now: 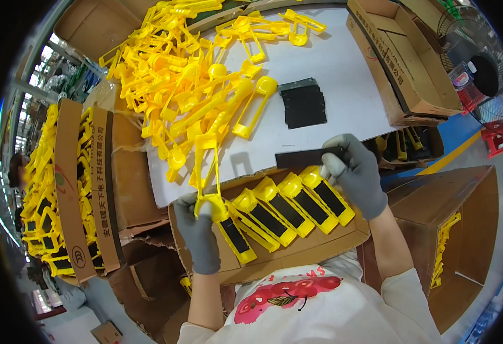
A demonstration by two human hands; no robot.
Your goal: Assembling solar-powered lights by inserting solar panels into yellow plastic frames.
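Note:
My left hand, in a grey glove, grips a yellow plastic frame by its rounded end, the thumb pressed on it. The frame's open rectangular part points away from me. My gloved right hand pinches one end of a flat black strip, held level above the box. Below both hands is a shallow cardboard box. In it lies a slanted row of several yellow frames with black strips set in them. Farther off, a stack of black strips lies on the white tabletop.
A big heap of yellow frames covers the table's left side. Cartons stand around: a filled one at left, a long one at far right, another at near right. A fan and red stool are at right.

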